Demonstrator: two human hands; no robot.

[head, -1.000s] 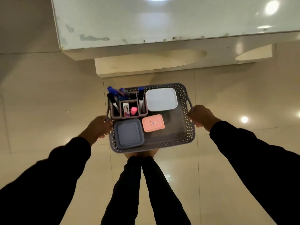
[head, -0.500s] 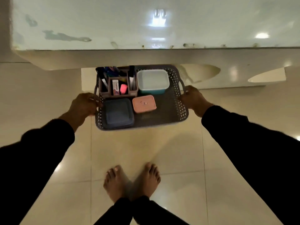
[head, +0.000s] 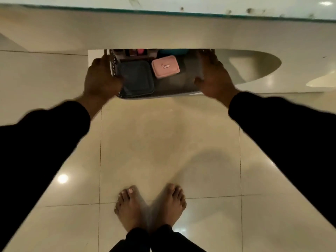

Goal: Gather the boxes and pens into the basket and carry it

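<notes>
I see both arms out in front in black sleeves, holding the basket point(head: 174, 88) off the floor, its far half hidden under the edge of the table point(head: 163, 33). My left hand point(head: 101, 80) is wrapped round the basket's left side, fingers curled shut over the perforated wall, thumb side toward me. My right hand point(head: 216, 79) is clamped the same way on the right side, fingers closed round the rim; both are blurred, so I cannot tell whether they are on the handles or on the wall itself. Inside the basket, at the near left corner, lies the dark box point(head: 136, 79), flat, lid up, just beside my left hand. The pink box point(head: 165, 66) lies to its right and a little farther off, tilted slightly, close to or touching the dark one. Beyond them, right at the table's edge, only slivers show: a teal box point(head: 173, 51) and a holder point(head: 134, 51) with something pink in it; I cannot make out the pens. Below, bare feet point(head: 149, 206) stand together on the glossy tiled floor point(head: 163, 142), well apart from the basket.
</notes>
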